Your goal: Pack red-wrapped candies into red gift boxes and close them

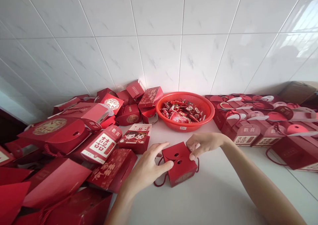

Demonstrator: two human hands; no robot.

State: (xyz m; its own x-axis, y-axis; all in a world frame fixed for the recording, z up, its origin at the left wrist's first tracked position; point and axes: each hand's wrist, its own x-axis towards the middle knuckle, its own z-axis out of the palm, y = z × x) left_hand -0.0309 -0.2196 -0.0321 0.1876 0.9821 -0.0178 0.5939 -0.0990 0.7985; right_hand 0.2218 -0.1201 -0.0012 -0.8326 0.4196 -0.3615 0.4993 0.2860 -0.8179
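Observation:
A red gift box (pixel 182 172) with two holes in its top and a dark red cord loop on each side stands on the white surface in front of me. My left hand (pixel 154 162) grips its left side, thumb on the top and fingers over the far left edge. At the right, my right hand (pixel 202 144) pinches the box's top edge, the fingers partly curled behind it. Beyond the box is a red plastic basket (pixel 184 128) with small wrapped sweets (pixel 182 112) inside.
To the left lies a jumbled heap of red gift boxes (pixel 62 132). Rows of red boxes with handle flaps (pixel 248 132) stand on the right, a brown carton (pixel 298 91) behind them. A white tiled wall (pixel 159 59) closes off the back.

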